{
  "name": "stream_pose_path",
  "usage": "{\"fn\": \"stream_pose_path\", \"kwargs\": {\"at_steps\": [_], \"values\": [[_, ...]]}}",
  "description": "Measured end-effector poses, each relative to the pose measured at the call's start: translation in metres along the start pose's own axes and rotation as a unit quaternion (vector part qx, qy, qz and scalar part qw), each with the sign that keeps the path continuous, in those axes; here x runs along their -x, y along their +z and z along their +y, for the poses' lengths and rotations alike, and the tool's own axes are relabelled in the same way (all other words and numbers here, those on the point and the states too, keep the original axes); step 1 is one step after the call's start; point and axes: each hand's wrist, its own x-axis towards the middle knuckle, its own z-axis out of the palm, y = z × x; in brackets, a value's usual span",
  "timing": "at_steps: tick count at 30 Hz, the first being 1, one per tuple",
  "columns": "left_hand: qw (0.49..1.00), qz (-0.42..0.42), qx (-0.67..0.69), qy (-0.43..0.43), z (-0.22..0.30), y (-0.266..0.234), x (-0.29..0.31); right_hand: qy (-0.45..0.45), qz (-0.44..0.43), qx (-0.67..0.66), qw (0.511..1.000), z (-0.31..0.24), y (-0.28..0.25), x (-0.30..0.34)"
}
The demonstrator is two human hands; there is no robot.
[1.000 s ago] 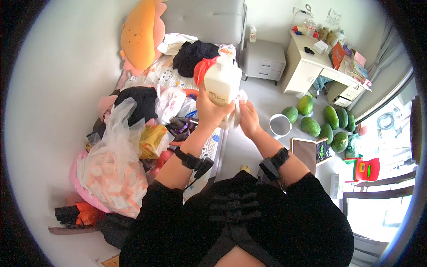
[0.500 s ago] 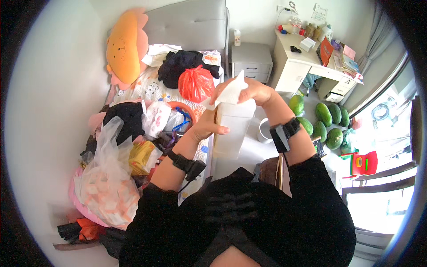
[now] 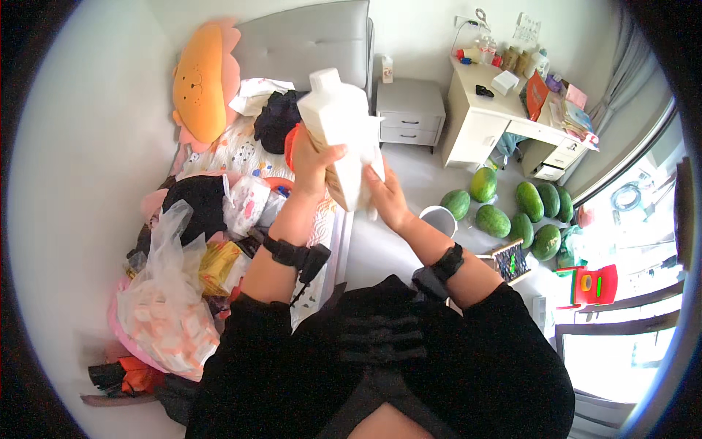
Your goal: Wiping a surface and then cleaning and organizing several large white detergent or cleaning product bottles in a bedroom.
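A large white plastic bottle with a white cap is held up in front of me, tilted, its cap end toward the bed's headboard. My left hand is wrapped round its left side, thumb across the front. On the other side my right hand presses a white tissue against the bottle near its lower end. Much of the tissue blends with the white bottle, and the right fingers are partly hidden.
Left is a bed with a grey headboard, an orange plush cushion, dark clothes and a clear plastic bag. Right are several watermelons, a white bucket, a grey nightstand and a white desk.
The bottle has tipped from cap hidden to cap showing at the upper left. My right hand with the tissue has moved from its top down to its right side. My left hand has risen.
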Motion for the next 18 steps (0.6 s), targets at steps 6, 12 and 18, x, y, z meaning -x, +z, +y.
{"fn": "stream_pose_path", "kwargs": {"at_steps": [6,12,18], "values": [[0.988,-0.119,-0.039,-0.095,-0.003,-0.016,-0.031,0.291,-0.221,-0.516,0.775,-0.014,-0.013,-0.017],[0.966,-0.213,-0.03,-0.14,-0.03,-0.024,-0.057,0.311,-0.197,-0.581,0.726,0.045,-0.012,-0.058],[0.985,-0.115,-0.122,-0.039,-0.083,-0.031,-0.086,0.36,0.127,-0.446,0.81,0.074,-0.013,-0.117]]}}
